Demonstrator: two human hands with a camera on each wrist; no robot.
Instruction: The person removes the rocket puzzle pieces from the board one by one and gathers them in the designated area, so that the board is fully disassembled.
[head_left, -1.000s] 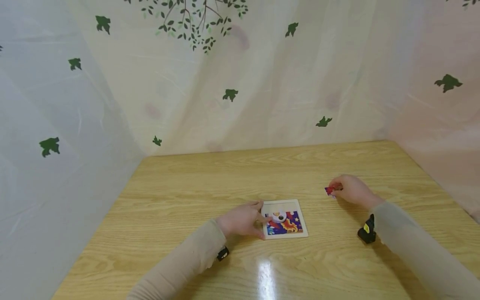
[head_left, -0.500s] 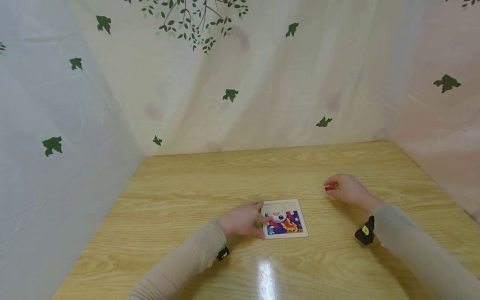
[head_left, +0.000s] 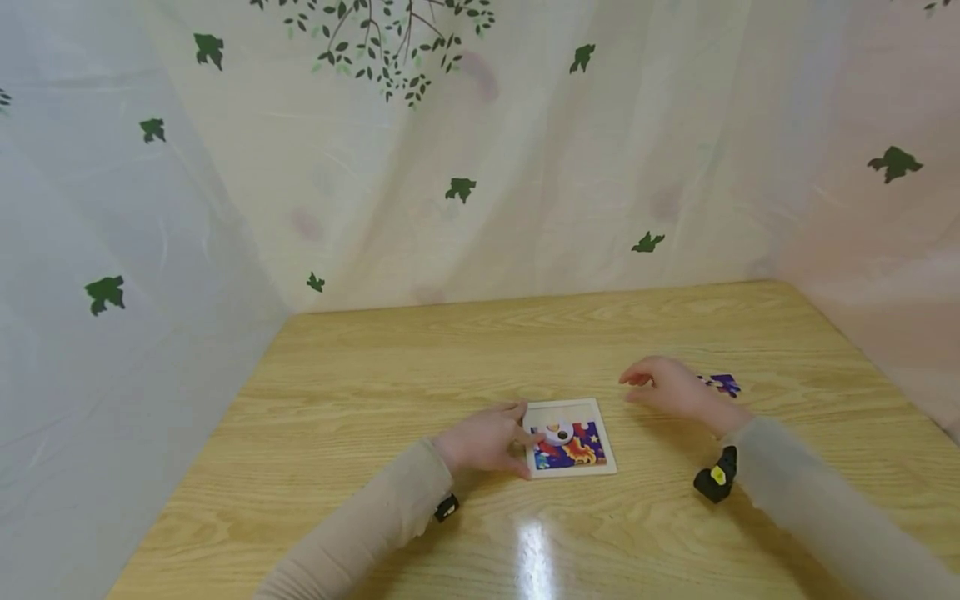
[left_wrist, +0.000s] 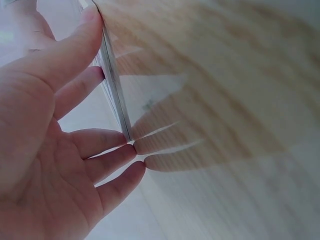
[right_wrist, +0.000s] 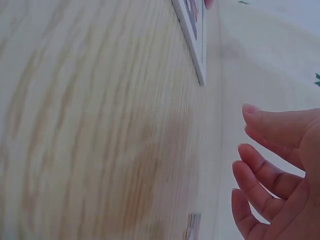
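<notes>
A jigsaw puzzle board [head_left: 573, 475] with a pale frame lies flat on the wooden table. Its lower part shows a colourful purple, red and orange picture; the upper part shows bare backing. My left hand [head_left: 487, 437] rests at its left edge, thumb and fingers spread along the side and one finger on the picture. In the left wrist view, these fingers [left_wrist: 110, 155] look fairly straight. To the right of the board my right hand [head_left: 667, 387] hovers above the table, fingers parted and holding nothing. Purple puzzle pieces [head_left: 723, 384] lie just behind it, partly covered by the wrist.
The wooden table [head_left: 420, 358] reaches back to a pale curtain [head_left: 525, 233] with leaf prints. Curtains also close off both sides. A small stack of pieces [right_wrist: 192, 227] shows at the bottom of the right wrist view.
My right hand has let go of the red and purple puzzle piece and moved left, toward the board. Pieces behind it have come into sight. My left hand has stayed still.
</notes>
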